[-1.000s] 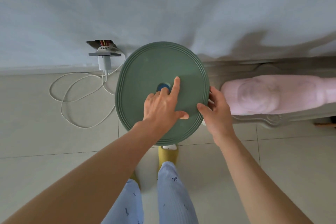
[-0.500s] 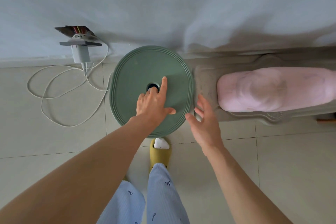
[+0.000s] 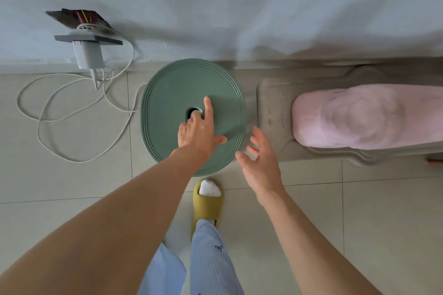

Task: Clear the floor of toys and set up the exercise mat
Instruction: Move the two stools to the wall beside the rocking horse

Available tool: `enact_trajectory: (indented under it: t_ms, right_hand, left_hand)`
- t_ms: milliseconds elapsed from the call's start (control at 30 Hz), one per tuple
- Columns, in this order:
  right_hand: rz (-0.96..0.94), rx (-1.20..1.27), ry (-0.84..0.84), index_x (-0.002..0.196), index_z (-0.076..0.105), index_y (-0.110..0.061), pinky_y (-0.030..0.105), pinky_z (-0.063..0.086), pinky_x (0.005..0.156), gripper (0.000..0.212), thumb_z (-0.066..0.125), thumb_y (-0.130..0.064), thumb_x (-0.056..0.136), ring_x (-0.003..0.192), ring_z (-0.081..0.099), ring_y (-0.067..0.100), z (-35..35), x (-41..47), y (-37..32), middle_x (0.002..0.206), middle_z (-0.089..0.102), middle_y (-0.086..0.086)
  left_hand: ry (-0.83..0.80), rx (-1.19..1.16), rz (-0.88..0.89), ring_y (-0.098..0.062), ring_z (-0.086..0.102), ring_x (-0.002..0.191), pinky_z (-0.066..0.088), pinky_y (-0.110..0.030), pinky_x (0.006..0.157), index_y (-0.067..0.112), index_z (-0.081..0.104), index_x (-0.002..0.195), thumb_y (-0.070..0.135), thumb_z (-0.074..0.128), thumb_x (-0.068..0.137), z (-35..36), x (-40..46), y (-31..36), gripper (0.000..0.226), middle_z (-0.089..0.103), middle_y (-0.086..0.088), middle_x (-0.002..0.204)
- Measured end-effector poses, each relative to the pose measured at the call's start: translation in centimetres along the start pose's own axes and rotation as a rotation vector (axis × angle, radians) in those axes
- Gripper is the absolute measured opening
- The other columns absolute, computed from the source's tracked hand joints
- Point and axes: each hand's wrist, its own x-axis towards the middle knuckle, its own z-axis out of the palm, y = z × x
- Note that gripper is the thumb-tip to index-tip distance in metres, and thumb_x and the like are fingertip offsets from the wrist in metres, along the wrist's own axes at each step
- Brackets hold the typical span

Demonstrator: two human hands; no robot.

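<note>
Floor (image 3: 72, 187) by the wall bears the green stool (image 3: 172, 93), seemingly rigid, light plastic; its centre hole looks the best hold. Left hand (image 3: 199, 132) hooks a finger there; right hand (image 3: 260, 165) hovers open, empty.

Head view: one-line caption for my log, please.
Left hand hooks a finger into the green stool seat's centre hole; right hand hovers open beside it.

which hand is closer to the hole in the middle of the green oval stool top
Left. The left hand rests on the green oval stool top with fingers at its hole; the right hand hovers open beside the rim, not touching.
</note>
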Motion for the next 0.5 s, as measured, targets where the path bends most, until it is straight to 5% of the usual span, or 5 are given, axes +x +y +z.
enact_trajectory:
  t_ms: [167,300,400,500]
  right_hand:
    - [-0.003,0.000,-0.012,0.137,0.038,-0.023,0.023,0.040,0.098,0.060,0.055,-0.001,0.084,0.115,0.049,0.007,1.1,1.4,0.8,0.117,0.046,-0.017]
    - [0.036,0.075,0.026,0.104,0.052,-0.039,0.025,0.047,0.085,0.047,0.054,0.002,0.082,0.094,0.062,0.006,2.0,1.8,1.3,0.105,0.060,-0.015]
    - [0.250,0.126,0.072,0.141,0.028,-0.029,0.039,0.045,0.098,0.068,0.061,-0.011,0.085,0.110,0.056,0.012,2.7,1.5,1.8,0.133,0.048,-0.001]
    - [0.417,0.212,0.047,0.147,0.014,-0.028,0.040,0.046,0.094,0.078,0.062,-0.017,0.086,0.114,0.047,0.020,3.5,1.5,2.0,0.141,0.039,0.008]
  left_hand:
    - [-0.029,0.006,0.019,-0.031,0.048,0.116,0.039,-0.038,0.091,0.013,-0.011,0.147,0.048,0.060,0.083,1.0,1.1,-0.5,0.102,0.042,-0.018,0.130]
    - [0.008,-0.057,0.061,-0.027,0.045,0.117,0.034,-0.037,0.092,0.018,-0.004,0.148,0.038,0.060,0.085,1.2,0.7,-1.4,0.091,0.042,-0.011,0.131]
    - [0.231,-0.076,0.117,-0.028,0.037,0.122,0.031,-0.039,0.093,0.020,0.015,0.147,0.019,0.058,0.086,0.8,-0.9,-3.1,0.075,0.039,-0.008,0.137]
    - [0.376,-0.162,-0.037,-0.032,0.024,0.133,0.027,-0.043,0.101,0.018,0.017,0.147,0.006,0.057,0.080,0.2,-1.9,-5.2,0.079,0.024,-0.012,0.149]
